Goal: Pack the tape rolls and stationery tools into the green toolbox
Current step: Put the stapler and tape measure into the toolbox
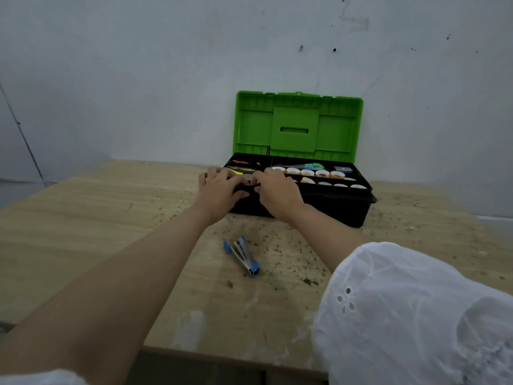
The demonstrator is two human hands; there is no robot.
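On the toolbox (333,207) rim, left hand (219,187) and right hand (277,190) clamp their grip; stapler (243,255) lies apart.

We read no text, label, brand or number anywhere. The green toolbox (298,123) lid shows only plain moulded plastic. Any print on the tape rolls (308,172) in the tray is too small to make out. The blue stapler (244,255) on the table shows no legible marking.
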